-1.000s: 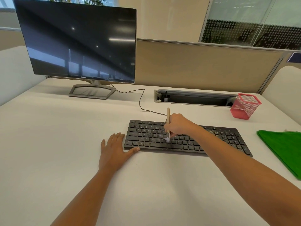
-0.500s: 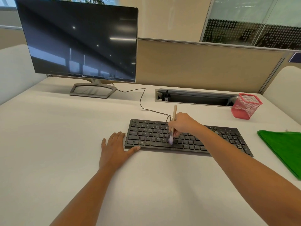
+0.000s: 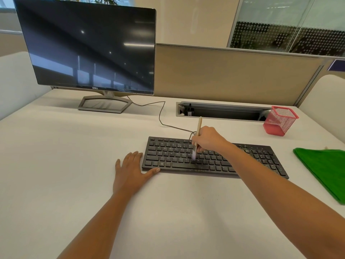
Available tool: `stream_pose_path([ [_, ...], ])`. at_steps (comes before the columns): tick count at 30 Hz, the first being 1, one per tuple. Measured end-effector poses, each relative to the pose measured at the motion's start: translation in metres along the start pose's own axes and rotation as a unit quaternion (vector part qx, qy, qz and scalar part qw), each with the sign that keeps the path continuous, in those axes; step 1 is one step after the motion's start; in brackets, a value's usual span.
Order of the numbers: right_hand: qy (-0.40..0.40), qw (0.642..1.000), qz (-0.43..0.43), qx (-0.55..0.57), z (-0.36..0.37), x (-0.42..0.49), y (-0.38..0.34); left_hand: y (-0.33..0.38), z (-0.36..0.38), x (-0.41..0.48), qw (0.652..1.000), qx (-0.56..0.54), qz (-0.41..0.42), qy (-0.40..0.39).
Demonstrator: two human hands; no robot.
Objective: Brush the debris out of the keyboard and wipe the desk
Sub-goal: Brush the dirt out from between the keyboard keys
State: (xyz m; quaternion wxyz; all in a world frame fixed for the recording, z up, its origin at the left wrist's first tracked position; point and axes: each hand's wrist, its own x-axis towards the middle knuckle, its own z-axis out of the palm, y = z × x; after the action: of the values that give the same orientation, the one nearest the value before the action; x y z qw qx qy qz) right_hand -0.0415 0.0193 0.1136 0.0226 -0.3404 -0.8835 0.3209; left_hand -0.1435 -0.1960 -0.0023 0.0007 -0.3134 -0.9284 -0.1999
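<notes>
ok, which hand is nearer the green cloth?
Right. The right hand grips the brush over the keyboard's middle, left of the green cloth. The left hand lies flat on the desk at the keyboard's left end, farther away.

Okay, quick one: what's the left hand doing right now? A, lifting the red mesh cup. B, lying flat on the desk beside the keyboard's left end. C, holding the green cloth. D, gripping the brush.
B: the left hand lies flat on the desk, thumb at the front left corner of the keyboard, while the right hand holds the brush.
</notes>
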Motion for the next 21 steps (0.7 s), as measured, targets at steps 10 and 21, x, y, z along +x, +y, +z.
stream_pose_path([
  [10, -0.052, 0.994, -0.07, -0.072, 0.01, -0.008, -0.01, 0.0, -0.001, -0.001, 1.0, -0.005, 0.006, -0.001],
  [21, 0.004, 0.988, -0.025, -0.151, -0.016, -0.011, -0.005, 0.002, -0.003, -0.002, 1.0, -0.003, 0.0, -0.003],
])
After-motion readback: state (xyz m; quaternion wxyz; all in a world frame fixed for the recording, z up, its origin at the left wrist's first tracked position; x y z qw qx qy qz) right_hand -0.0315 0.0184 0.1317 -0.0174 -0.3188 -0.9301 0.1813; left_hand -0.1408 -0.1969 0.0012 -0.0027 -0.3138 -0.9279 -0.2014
